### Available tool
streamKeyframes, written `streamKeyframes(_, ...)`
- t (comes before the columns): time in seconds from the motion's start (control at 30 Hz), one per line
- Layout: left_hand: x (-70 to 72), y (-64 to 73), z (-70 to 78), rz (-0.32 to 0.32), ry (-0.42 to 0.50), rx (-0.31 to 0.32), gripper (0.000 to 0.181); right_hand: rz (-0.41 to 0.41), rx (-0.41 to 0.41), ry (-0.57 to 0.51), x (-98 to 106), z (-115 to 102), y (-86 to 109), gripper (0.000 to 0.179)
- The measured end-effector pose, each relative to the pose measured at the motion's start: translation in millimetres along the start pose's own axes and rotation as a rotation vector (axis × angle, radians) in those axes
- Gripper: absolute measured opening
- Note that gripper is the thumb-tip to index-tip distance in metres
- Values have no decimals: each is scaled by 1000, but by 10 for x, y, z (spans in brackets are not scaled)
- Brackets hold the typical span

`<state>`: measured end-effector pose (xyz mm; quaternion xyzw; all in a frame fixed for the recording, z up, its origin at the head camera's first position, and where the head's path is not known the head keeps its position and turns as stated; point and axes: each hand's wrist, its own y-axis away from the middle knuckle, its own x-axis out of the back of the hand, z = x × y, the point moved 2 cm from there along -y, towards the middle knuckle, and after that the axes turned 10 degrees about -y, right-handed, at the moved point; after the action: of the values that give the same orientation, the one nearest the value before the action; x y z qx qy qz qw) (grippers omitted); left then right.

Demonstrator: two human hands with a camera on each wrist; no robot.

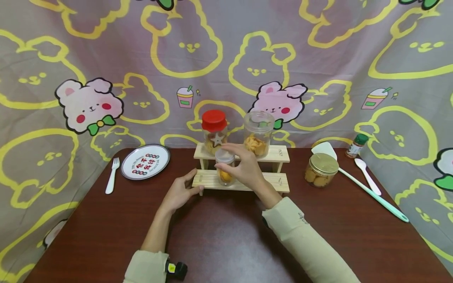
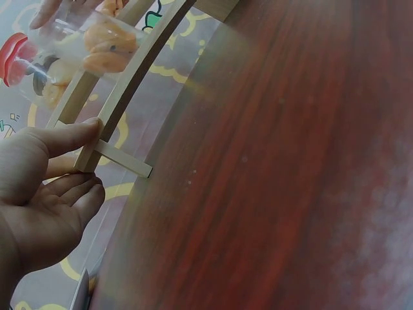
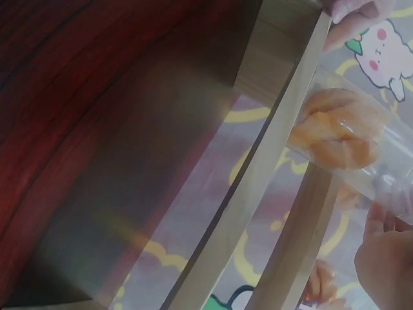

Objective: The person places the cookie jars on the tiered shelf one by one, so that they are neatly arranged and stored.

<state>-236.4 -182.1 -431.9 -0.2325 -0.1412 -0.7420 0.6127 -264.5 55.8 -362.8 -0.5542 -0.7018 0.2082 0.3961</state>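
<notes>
A two-tier wooden rack (image 1: pixel 256 181) stands at the back middle of the table. My left hand (image 1: pixel 179 192) holds the left end of its lower shelf; in the left wrist view the thumb (image 2: pixel 77 134) lies against the plank's end. With thumb and fingers spread around it, my right hand (image 1: pixel 249 169) grips a small clear jar (image 1: pixel 225 177) with a whitish lid at the lower shelf. Orange-yellow food shows inside that jar (image 3: pixel 342 129). On the upper shelf behind are a red-lidded jar (image 1: pixel 214 131) and a wider clear jar (image 1: pixel 259 135) holding tan pieces.
Left on the table lie a white fork (image 1: pixel 113 176) and a printed plate (image 1: pixel 145 162). To the right are a gold-lidded cookie jar (image 1: pixel 321 171), a spatula (image 1: pixel 371 192), a white spoon (image 1: pixel 368 177) and a green-capped spice bottle (image 1: pixel 356 146). A patterned curtain (image 1: pixel 212 59) hangs behind.
</notes>
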Motion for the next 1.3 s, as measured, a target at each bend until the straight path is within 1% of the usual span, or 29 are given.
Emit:
streamKeyframes(0.17, -1, 12, 15, -2, -5, 1, 73, -19, -24, -39, -105, 0, -37, 52)
streamKeyframes(0.37, 8, 11, 29, -5, -17, -8, 72, -24, -37, -36, -204, -27, -92, 52)
streamKeyframes(0.67, 29, 13, 12, -1, -22, 14, 72, -57, -54, -42, -293, -49, -143, 50)
streamKeyframes(1.1, 18, 5, 8, 4, -36, 9, 71, -165, -130, -4, -230, -96, -198, 57)
streamKeyframes(1.3, 16, 7, 6, 3, -43, 5, 71, -165, -116, -4, -173, -128, -194, 59)
